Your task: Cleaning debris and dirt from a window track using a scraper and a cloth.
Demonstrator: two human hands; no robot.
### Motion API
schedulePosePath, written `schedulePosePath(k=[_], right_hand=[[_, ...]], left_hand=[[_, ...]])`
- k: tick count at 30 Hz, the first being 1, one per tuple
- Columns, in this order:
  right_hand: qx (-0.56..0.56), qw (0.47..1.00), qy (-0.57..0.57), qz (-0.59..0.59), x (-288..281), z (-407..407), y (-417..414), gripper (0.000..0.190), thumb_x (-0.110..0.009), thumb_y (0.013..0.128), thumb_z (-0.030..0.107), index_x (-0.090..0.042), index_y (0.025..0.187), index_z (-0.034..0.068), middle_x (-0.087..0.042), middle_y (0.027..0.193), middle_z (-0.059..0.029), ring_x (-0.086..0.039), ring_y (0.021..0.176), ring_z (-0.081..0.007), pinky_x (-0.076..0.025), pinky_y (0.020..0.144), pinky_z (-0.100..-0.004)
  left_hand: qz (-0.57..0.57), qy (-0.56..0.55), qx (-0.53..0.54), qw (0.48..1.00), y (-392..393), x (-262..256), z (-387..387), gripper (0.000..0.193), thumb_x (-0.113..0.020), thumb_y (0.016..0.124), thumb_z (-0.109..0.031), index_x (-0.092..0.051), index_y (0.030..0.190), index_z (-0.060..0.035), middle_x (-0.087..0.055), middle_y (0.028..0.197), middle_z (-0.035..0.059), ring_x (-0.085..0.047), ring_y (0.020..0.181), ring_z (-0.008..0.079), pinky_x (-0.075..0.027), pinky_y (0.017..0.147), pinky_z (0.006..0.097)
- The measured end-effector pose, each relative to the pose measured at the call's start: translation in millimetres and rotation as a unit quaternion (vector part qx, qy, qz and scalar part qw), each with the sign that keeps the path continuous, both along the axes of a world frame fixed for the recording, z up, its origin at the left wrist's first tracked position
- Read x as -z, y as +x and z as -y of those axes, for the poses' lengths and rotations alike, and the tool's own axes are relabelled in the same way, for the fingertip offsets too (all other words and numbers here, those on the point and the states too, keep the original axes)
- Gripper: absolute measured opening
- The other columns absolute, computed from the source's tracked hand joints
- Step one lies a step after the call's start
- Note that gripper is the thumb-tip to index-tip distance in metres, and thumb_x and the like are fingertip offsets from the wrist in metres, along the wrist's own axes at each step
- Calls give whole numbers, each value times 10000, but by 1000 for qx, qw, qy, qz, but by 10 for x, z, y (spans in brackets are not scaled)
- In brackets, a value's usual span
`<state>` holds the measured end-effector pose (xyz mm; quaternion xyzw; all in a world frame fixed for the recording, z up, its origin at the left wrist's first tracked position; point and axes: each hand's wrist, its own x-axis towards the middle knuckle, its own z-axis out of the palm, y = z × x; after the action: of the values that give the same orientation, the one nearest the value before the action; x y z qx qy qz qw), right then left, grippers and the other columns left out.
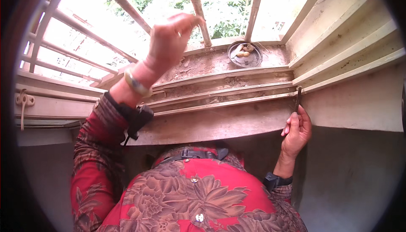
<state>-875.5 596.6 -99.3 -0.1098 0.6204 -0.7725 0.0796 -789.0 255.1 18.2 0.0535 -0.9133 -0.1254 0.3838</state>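
Observation:
My left hand (171, 38) is raised over the dirty window sill, in front of the metal bars, its fingers curled and blurred; whether it holds anything cannot be made out. A pale bangle and a dark strap circle that arm. At the right, my right hand (296, 130) grips a thin dark stick-like tool (298, 100) between thumb and fingers. The tool points away from me, its tip at the right end of the window track (222, 91). Dirt and bits of debris lie in the track grooves.
A round dark dish (244, 62) with peanuts (243, 54) in it stands on the outer sill. Rusty bars (198, 13) stand beyond, with leaves outside. Ridged frame rails (345, 57) rise at the right. A white window latch (24, 100) is at the far left.

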Motion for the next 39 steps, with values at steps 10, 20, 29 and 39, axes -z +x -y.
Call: schedulePosePath(k=[10, 20, 29, 39], right_hand=[[20, 1000, 14, -9, -7, 6, 30, 257, -590, 916, 30, -609, 1172, 35, -566, 713, -13, -437, 502, -27, -368, 410, -170], [14, 1000, 12, -6, 4, 15, 19, 268, -593, 914, 29, -604, 1181, 30, -568, 720, -15, -436, 502, -28, -372, 414, -170], [23, 1000, 16, -11, -6, 30, 14, 268, -596, 913, 30, -604, 1181, 31, -557, 705, -11, -421, 488, -29, -357, 397, -172], [20, 999, 24, -12, 20, -2, 7, 269, -593, 918, 40, -601, 1187, 34, -557, 700, -7, -416, 485, -26, -351, 392, -170]], left_hand=[[223, -157, 172, 947, 66, 1, -421, 223, -563, 785, -4, -685, 959, -71, -687, 911, 60, -664, 724, 177, -553, 581, 277], [330, -213, 370, 842, -200, 277, -405, 251, -554, 769, -166, -681, 954, -52, -602, 1231, 22, -426, 1258, 297, -295, 1107, 476], [280, -184, 328, 883, 200, 341, -291, 114, -590, 642, -153, -582, 742, -100, -516, 816, 21, -515, 1012, 244, -383, 1047, 442], [112, -114, 118, 980, 208, 67, -64, 179, -585, 749, 68, -646, 848, -69, -603, 713, 58, -612, 812, 242, -512, 820, 387]])
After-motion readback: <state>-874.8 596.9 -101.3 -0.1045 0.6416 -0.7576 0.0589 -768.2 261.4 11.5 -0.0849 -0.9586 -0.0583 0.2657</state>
